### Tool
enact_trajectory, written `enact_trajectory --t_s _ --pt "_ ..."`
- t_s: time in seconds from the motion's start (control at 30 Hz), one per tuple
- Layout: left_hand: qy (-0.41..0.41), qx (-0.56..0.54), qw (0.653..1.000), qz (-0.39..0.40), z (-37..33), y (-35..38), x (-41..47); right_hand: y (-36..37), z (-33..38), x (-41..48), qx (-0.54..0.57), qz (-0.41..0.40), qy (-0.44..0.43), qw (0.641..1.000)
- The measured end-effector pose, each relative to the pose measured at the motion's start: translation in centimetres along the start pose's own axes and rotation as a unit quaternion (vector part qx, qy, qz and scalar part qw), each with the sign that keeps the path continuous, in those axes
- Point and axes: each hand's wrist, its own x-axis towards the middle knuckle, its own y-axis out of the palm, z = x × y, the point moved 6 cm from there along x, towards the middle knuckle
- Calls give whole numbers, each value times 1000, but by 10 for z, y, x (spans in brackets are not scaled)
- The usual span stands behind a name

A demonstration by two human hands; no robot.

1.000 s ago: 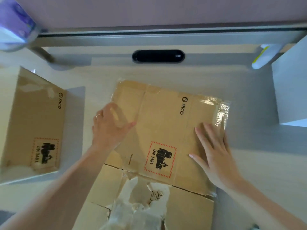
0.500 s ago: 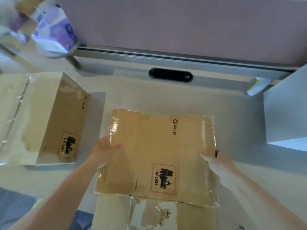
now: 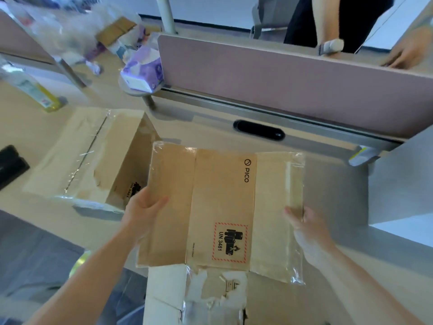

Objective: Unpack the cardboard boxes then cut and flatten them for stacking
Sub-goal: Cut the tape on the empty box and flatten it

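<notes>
- The flattened brown cardboard box (image 3: 222,202), printed with a PICO mark and a red-bordered UN 3481 label, was being pressed down a second ago under two flat palms. Now both hands grip it by its side edges.
- The left hand (image 3: 143,209) grips the left edge, thumb lying on top and fingers tucked out of sight beneath. The right hand (image 3: 304,228) pinches the taped right edge the same way.
- The sheet has come nearer the person and seems raised off the pale wooden bench (image 3: 210,127), with its near part overhanging the bench's near edge.
- The view has swung upward too, so the pink fabric partition (image 3: 281,73) and another person's hand (image 3: 407,55) beyond it now show.
- My reading is that flattening of this box is finished and it is being carried off for stacking.
- The open brown cardboard box (image 3: 93,156), standing at the left just beside the sheet, looks not yet flattened.
- The sheet lies face up, and its fold creases run near to far.
- Its lettering reads from far to near, with the tops of the letters toward the right.
- The brown panels span a little more left to right than near to far.
- A torn, paler cardboard flap (image 3: 168,285) continues toward the person and out of frame, so the whole piece probably has its long axis near to far.
- The far edge is slightly skewed, its left corner farther away than its right.
</notes>
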Motion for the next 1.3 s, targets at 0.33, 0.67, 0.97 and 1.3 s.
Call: enact_trajectory --t_s 0.33,0.67,0.97,1.3 --pt "51 -53 980 -184 11 -95 -166 18 38 -82 34 127 -98 987" --pt "-2 -91 918 -385 74 -213 -387 112 78 -221 -33 336 -200 920" --pt "-16 -140 825 -548 166 -293 -593 213 61 -414 -74 504 -252 823" --pt "11 -196 752 -630 283 -365 -829 264 -24 -662 -123 597 -330 720"
